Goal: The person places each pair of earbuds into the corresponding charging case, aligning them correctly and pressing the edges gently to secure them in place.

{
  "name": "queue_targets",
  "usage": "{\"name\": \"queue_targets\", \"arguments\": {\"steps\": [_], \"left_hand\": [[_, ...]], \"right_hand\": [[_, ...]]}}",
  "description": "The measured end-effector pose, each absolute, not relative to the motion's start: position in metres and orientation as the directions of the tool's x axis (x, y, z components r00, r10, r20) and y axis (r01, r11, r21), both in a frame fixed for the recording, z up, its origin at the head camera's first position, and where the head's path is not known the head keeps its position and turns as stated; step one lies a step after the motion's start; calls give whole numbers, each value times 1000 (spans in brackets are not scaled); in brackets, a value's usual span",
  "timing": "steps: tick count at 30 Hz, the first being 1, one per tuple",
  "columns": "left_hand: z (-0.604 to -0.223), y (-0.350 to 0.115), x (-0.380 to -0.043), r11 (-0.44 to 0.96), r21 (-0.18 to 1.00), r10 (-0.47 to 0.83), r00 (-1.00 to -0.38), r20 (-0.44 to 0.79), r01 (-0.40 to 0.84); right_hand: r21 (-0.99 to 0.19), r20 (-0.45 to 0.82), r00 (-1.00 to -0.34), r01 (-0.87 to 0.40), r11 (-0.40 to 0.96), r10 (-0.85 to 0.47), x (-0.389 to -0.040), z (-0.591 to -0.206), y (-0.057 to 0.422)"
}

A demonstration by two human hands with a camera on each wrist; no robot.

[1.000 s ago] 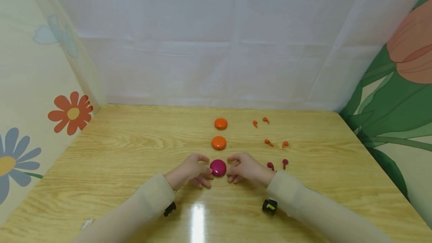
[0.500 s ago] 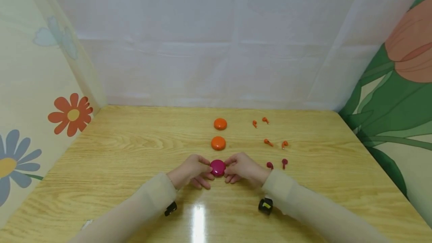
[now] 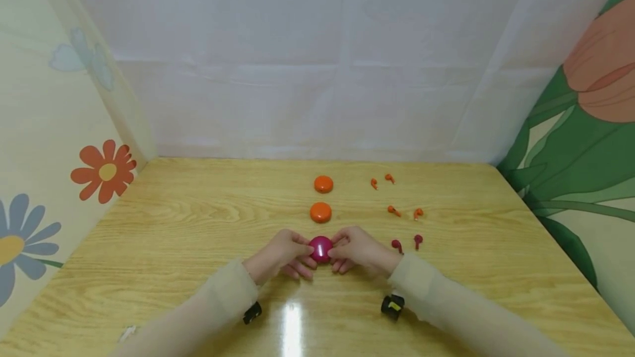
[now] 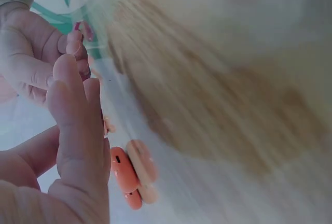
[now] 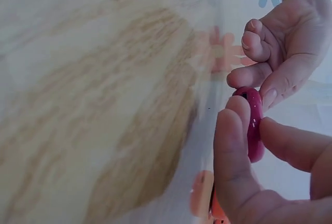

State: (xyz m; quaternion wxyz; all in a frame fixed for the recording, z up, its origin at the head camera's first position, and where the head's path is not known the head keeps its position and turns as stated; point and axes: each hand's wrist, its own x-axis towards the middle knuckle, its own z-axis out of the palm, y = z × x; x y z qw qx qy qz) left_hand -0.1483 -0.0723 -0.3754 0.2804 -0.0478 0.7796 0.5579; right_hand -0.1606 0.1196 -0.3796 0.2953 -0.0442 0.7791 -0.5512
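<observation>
A round, glossy magenta earbud case (image 3: 321, 249) is held between both hands near the middle of the table. My left hand (image 3: 290, 252) pinches its left side with thumb and fingers. On the opposite side, my right hand (image 3: 354, 249) pinches the rim the same way. Seen edge-on in the right wrist view, the magenta case (image 5: 254, 125) has a small dark slot on its rim, and its lid looks closed. In the left wrist view the hands hide the case. Two magenta earbuds, one (image 3: 397, 245) beside the right wrist and another (image 3: 419, 240) farther right, lie on the table.
Two round orange cases, a nearer one (image 3: 321, 212) and a farther one (image 3: 323, 184), stand in line beyond the hands. Right of them lie orange earbuds in pairs, including one (image 3: 394, 211). A small whitish scrap (image 3: 128, 333) lies by the left sleeve. A white sheet (image 3: 297, 109) hangs behind.
My right hand has moved left to meet the magenta case and now pinches it. The glossy highlight on the case has shifted, and it looks tilted. The orange things have stayed put.
</observation>
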Motion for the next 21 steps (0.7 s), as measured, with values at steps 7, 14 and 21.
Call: {"name": "queue_targets", "arguments": {"steps": [7,14,21], "left_hand": [[-374,-72,-143,327,876,240,-866,-440,-354],[-369,-71,-139,287,914,251,-898,-361,-287],[-368,-72,-137,255,934,269,-909,-318,-251]], "right_hand": [[-915,-350,-827,201,350,-440,-158,-375,123],[-925,-314,-816,147,352,-485,-158,-370,127],[-932,-290,-832,133,338,-472,-158,-363,129]]}}
